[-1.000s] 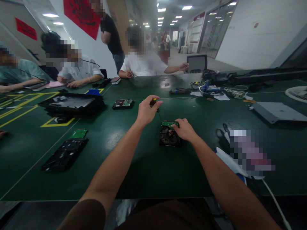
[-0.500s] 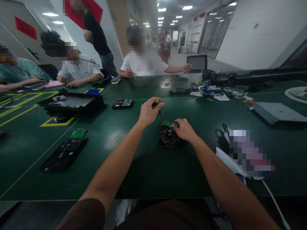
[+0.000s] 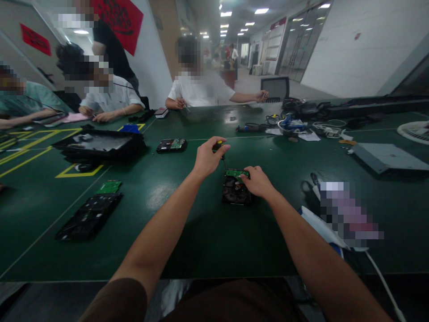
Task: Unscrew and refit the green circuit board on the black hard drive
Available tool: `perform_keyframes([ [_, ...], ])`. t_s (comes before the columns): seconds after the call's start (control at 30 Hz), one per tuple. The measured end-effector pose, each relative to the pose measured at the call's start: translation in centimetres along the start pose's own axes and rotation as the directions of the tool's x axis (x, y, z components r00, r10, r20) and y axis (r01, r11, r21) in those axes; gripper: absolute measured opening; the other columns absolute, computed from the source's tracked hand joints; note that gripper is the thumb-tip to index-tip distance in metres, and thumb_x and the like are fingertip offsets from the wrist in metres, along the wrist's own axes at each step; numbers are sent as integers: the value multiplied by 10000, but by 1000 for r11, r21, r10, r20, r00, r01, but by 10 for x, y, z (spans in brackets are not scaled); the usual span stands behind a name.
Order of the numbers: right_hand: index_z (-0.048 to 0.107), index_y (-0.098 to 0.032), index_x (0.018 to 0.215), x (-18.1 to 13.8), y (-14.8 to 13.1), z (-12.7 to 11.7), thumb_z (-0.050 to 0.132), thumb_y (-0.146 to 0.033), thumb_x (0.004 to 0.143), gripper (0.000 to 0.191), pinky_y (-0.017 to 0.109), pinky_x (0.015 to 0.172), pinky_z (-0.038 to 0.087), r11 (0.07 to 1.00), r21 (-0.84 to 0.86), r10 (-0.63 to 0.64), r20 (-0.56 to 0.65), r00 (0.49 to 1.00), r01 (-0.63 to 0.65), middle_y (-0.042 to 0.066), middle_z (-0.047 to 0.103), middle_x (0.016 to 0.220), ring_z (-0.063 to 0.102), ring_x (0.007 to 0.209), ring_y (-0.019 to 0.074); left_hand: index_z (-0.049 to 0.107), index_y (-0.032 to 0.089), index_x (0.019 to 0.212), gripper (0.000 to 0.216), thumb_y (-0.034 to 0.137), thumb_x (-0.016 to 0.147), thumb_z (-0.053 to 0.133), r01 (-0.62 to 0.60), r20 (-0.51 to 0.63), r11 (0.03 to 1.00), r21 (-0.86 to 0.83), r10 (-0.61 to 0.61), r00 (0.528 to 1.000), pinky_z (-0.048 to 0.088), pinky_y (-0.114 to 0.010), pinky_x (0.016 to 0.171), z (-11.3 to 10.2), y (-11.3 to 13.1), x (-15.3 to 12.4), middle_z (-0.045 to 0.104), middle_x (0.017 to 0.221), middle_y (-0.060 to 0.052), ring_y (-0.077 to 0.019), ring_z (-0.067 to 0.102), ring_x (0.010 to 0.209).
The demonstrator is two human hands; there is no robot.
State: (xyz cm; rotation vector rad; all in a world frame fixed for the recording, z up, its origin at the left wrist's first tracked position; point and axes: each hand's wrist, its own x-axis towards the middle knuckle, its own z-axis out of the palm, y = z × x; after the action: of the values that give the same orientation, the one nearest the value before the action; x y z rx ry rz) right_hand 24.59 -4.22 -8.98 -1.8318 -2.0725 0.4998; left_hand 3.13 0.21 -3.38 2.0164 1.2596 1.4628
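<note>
The left hand [image 3: 207, 157] is closed around the handle of a small screwdriver [image 3: 219, 150] with a yellow-tipped black grip, its thin shaft angling down toward the far left corner of a hard drive [image 3: 236, 189]; the drive lies flat on the green table [image 3: 208, 232], a little beyond the middle of the near edge, with a green circuit board [image 3: 236, 173] at its far end; the right hand [image 3: 256, 181] rests on the drive's right side, fingers curled and pinching the edge of that circuit board; the 2 hands sit close together, the left slightly farther from the body. To the left, well apart, lie a black panel [image 3: 90, 215] with a loose green board [image 3: 110, 186] just beyond it, a large black tray [image 3: 100, 145] inside yellow floor-style markings, and a 2nd hard drive [image 3: 172, 145] near the table's centre line. To the right are a grey flat case [image 3: 389, 156], a tangle of cables and tools [image 3: 291, 123], and a white cord [image 3: 382, 277] near the right forearm. Across the table 3 seated people work, one in a white shirt [image 3: 201, 91] holding a thin tool; another person stands behind them.
</note>
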Motion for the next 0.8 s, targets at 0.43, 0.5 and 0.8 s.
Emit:
perform_keyframes([
  [0.43,586,-169,1361,0,1,0,543,-386,1016,410,385,1028,459,1000,3,-10,-6,1000,10,165,577,1290,608,1210,287,723,231,1075,218,339,886,746,7,19,1000,2,-7,1000,543,-234,656,2,11,-4,712,912,-24,-141,650,786],
  [0.5,593,-169,1348,-1,0,0,547,-379,1014,397,385,1029,458,1000,-4,-12,-8,1000,12,164,583,1276,602,1219,289,723,233,1071,226,351,880,750,10,21,1000,-11,-10,1000,546,-224,631,3,12,-5,706,912,-25,-145,651,796],
  [0.8,611,-163,1310,-1,0,0,545,-376,1017,368,368,1039,450,999,-15,-31,-16,999,31,166,598,1263,586,1252,288,734,230,1132,278,363,887,737,9,101,999,-37,-6,995,543,-203,538,-2,14,-4,697,891,-19,-128,637,711],
])
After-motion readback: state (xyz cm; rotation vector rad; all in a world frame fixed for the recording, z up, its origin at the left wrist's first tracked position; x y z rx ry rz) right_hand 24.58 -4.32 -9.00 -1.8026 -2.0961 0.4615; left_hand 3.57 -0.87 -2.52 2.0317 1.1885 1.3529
